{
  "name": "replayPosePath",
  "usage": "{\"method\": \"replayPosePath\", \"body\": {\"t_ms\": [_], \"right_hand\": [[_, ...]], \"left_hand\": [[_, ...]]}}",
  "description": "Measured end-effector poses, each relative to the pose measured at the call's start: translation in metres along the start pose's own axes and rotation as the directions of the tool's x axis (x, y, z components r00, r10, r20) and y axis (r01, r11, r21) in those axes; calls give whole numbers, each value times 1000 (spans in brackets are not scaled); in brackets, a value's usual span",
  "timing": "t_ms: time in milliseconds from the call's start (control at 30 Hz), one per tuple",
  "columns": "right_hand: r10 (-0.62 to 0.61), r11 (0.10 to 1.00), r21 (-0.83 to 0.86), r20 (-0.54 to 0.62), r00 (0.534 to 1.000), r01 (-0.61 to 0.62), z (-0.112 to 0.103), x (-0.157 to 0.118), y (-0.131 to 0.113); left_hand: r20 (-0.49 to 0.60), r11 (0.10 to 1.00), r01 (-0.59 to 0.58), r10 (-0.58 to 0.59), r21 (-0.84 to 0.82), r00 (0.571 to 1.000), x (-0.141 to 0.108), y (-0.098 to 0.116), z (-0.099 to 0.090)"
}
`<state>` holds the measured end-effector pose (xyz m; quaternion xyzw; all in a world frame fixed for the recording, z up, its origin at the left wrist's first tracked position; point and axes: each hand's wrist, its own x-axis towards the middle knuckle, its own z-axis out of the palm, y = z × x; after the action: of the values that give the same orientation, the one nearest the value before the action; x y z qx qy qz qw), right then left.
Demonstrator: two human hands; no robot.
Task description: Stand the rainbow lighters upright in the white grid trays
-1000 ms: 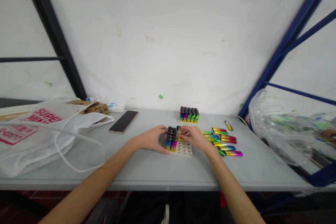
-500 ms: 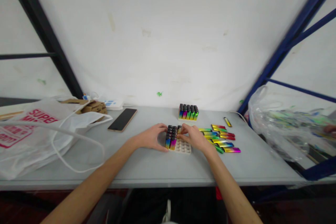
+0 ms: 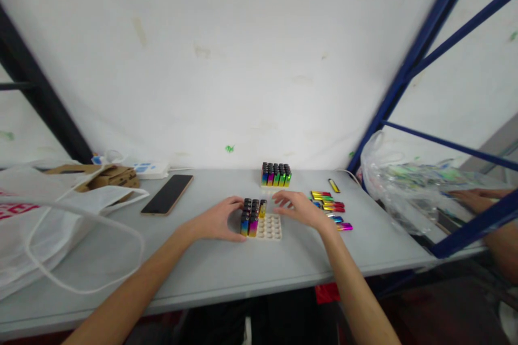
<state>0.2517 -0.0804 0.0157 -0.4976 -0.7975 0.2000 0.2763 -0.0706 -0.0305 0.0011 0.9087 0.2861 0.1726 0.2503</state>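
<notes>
My left hand (image 3: 220, 221) spans the left side of a white holed tray (image 3: 270, 228), thumb at the near corner and fingers at the far one, gripping it. Two columns of upright lighters (image 3: 250, 221) with black tops and rainbow metallic bodies fill the tray's left part. Beside them, at the back of the third column, stands one yellow lighter (image 3: 263, 209). My right hand (image 3: 297, 208) hovers just right of the tray, fingers apart and holding nothing. Several loose shiny lighters (image 3: 334, 206) lie to its right, partly hidden behind the hand and wrist.
Near the wall stands another block of upright lighters (image 3: 276, 175). A single lighter (image 3: 334, 185) lies at back right. To the left are a phone (image 3: 168, 195), a cardboard box (image 3: 109, 178) and a white plastic bag (image 3: 60, 237). Beyond the blue frame (image 3: 394, 91), another person's hand (image 3: 473, 199) shows.
My right hand has let go of the yellow lighter, which now stands in the tray, and has drawn back to the right with fingers spread. The view has turned right.
</notes>
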Motion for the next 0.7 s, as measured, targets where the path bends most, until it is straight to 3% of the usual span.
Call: {"method": "replayPosePath", "body": {"t_ms": [133,233,333,500,700], "right_hand": [[119,966,-211,-142,983,-147,-47,-23,43],[224,903,-342,-140,964,-260,-63,-32,69],[292,858,-397,-148,945,-327,-58,-31,81],[259,883,-377,-102,960,-279,-43,-22,86],[316,852,-394,-138,939,-345,-42,-22,89]], "left_hand": [[18,1000,3,-3,-18,1000,-1,2,-3],[20,999,12,-12,-33,1000,-2,2,-3],[13,998,12,-11,-55,1000,-2,0,-1],[10,999,-3,3,-43,1000,-2,-8,3],[15,999,-10,11,-48,1000,-1,-8,2]]}}
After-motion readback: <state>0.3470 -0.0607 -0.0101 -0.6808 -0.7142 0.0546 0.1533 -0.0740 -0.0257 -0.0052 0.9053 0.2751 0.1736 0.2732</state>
